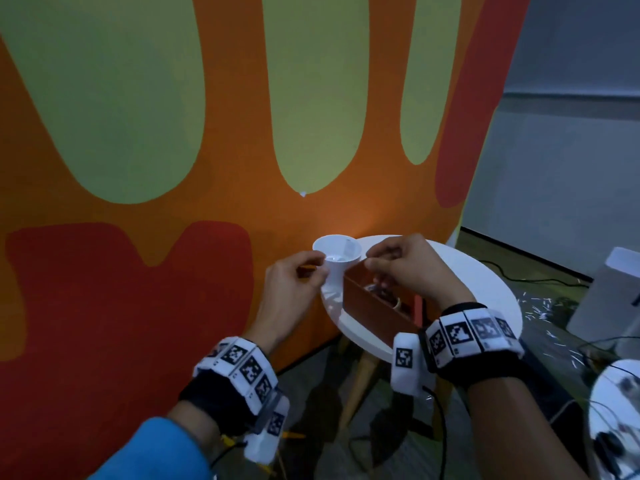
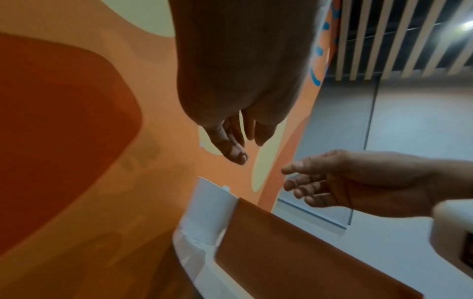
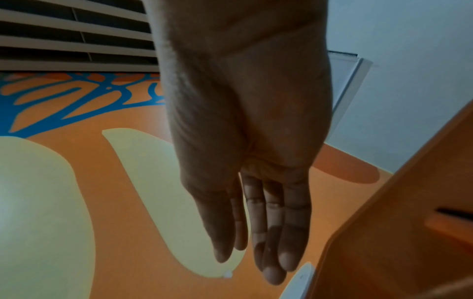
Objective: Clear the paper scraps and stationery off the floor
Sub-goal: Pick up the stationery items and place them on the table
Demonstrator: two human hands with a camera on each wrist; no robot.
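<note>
A white cup [image 1: 337, 258] and a brown open box [image 1: 374, 303] stand on a small round white table [image 1: 485, 282] against the painted wall. My left hand [image 1: 306, 271] hovers beside the cup with loose fingers [image 2: 234, 147]; no object shows in it. Over the box's far end my right hand [image 1: 384, 261] hangs with nearly straight fingers [image 3: 271, 232], holding nothing. The left wrist view shows the cup [image 2: 212, 206] and the box [image 2: 294, 252] below both hands. Small things lie inside the box, half hidden. White paper scraps [image 1: 540, 306] are scattered on the floor to the right.
The orange, green and red wall [image 1: 138, 168] stands right behind the table. Wooden table legs [image 1: 356, 386] reach down to the dark floor. A white unit [image 1: 606, 299] and black cables [image 1: 540, 280] are at the right, and a second white round surface [image 1: 616, 410] at the lower right.
</note>
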